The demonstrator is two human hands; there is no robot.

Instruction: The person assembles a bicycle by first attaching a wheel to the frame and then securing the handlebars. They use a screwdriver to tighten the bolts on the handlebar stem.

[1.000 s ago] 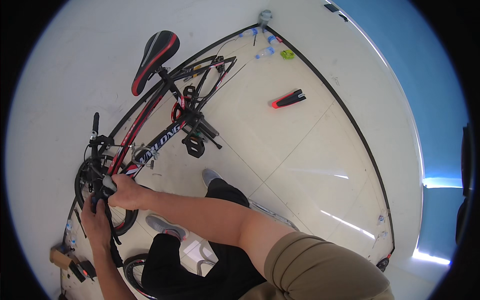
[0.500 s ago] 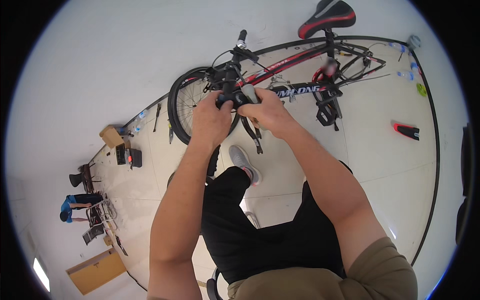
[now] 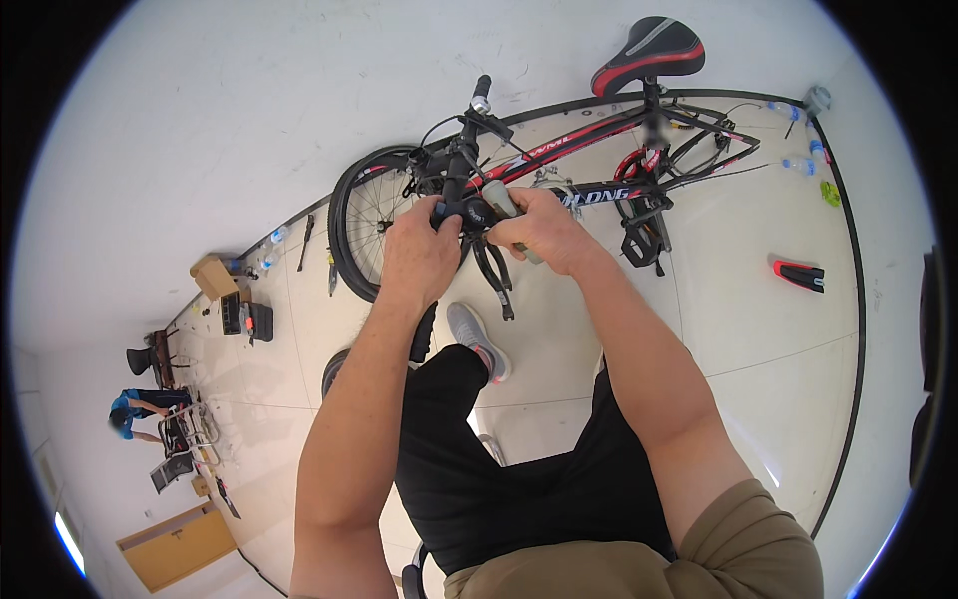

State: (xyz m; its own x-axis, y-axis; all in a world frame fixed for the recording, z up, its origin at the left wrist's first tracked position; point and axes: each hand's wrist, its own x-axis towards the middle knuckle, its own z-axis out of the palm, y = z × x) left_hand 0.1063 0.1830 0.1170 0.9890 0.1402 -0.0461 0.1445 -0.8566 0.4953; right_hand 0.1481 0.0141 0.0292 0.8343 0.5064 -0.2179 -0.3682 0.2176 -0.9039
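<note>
A black and red bicycle [image 3: 569, 148] stands in front of me, its front wheel [image 3: 344, 235] to the left and its black handlebar [image 3: 462, 165] closest to my hands. My left hand [image 3: 421, 250] is closed around the handlebar by the stem [image 3: 477, 212], thumb and fingers drawn together. Just right of the stem, my right hand [image 3: 551, 232] grips a grey, thick-handled tool [image 3: 501, 198]; its exact kind is unclear, and part of it is covered by my fingers. Below the stem hangs a black two-pronged part [image 3: 494, 280].
The black and red saddle [image 3: 654, 58] rises near the wall. A red and black fender piece [image 3: 800, 277] lies on the floor at right, with plastic bottles [image 3: 798, 165] beyond. At left are a cardboard box [image 3: 213, 278], a toolbox [image 3: 259, 321] and another person [image 3: 125, 411] bending over a frame.
The whole view has shifted a little, so the bicycle sits lower. My right hand and the grey tool have moved slightly right, away from the stem. My left hand keeps its hold.
</note>
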